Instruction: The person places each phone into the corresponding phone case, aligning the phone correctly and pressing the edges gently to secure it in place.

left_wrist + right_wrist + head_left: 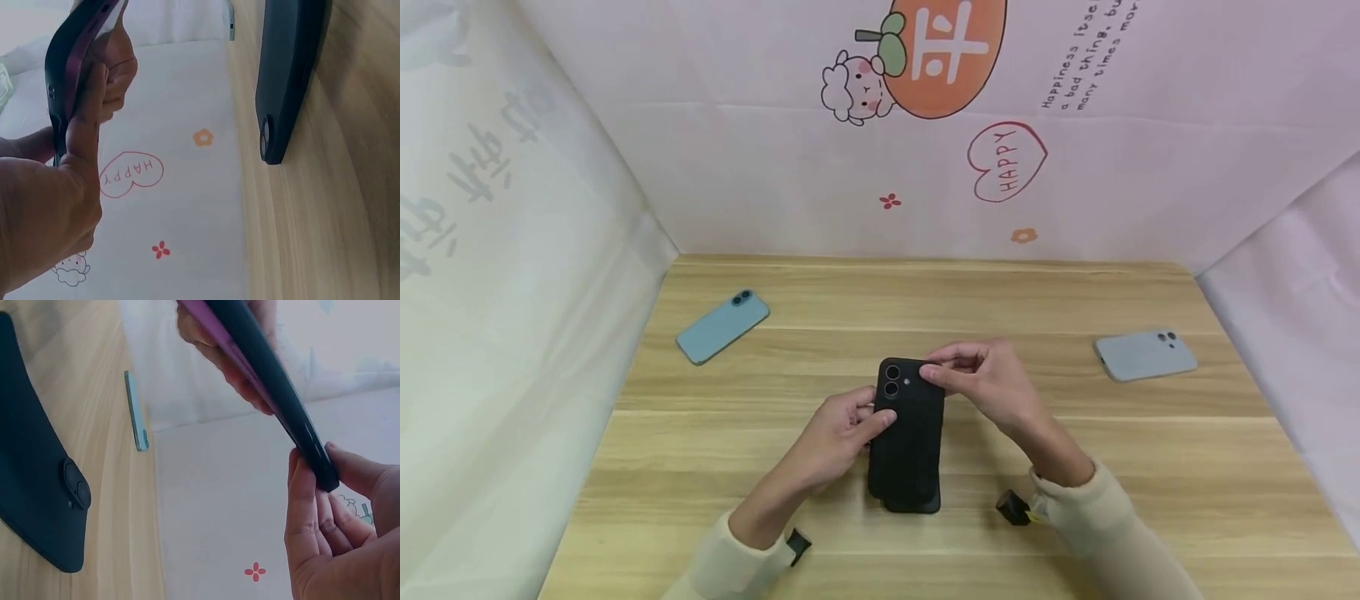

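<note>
Both hands hold a pink-purple phone [231, 353] fitted in a black case [913, 433] above the middle of the table, its two-lens camera end tilted up. The left hand [842, 437] grips the left long edge, thumb on the case's back and fingers behind. At the top right corner the right hand [981, 379] pinches the case between thumb and fingers. Pink-purple shows along the case's open side in the left wrist view. Beneath, a black phone [37, 462] lies on the table camera side up, mostly hidden by the held one in the head view.
A light-blue phone [724, 327] lies at the back left of the wooden table [760, 450]. Farther right lies a pale grey-blue phone [1142, 357]. White printed cloth [775, 183] walls in the back and both sides. Small black devices [1013, 507] sit at the wrists.
</note>
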Demonstrator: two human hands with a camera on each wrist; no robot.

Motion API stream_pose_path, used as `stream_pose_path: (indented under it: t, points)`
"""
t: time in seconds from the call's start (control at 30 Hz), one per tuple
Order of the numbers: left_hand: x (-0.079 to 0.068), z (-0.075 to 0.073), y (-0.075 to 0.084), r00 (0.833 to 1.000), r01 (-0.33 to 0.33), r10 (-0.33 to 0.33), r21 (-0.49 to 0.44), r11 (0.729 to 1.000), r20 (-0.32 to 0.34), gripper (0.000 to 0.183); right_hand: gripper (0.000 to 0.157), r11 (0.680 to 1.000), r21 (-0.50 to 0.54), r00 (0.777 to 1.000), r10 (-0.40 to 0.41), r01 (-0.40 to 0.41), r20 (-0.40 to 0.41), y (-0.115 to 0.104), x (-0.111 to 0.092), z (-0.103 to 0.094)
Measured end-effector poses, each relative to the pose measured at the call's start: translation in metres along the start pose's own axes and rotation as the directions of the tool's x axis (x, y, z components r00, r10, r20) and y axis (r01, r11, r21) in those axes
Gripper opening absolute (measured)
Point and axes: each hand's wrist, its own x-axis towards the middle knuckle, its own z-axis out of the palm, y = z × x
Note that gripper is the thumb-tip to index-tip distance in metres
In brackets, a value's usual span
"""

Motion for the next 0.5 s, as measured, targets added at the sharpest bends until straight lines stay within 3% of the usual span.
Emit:
stream_pose_path:
  t: [0.27, 0.5]
  points:
    - [0.0, -0.003, 0.004, 0.992, -0.014, -0.001, -0.116, 0.993, -0.126, 0.036, 0.028, 1.0, -0.012, 1.0, 0.027, -0.027, 0.007, 0.01, -0.009, 0.013]
    - [0.002, -0.004, 0.003, 0.985, -0.03, -0.002, -0.178, 0.984, -0.175, 0.038, 0.025, 0.998, -0.055, 1.0, 0.02, -0.019, 0.021, 0.017, -0.018, 0.023]
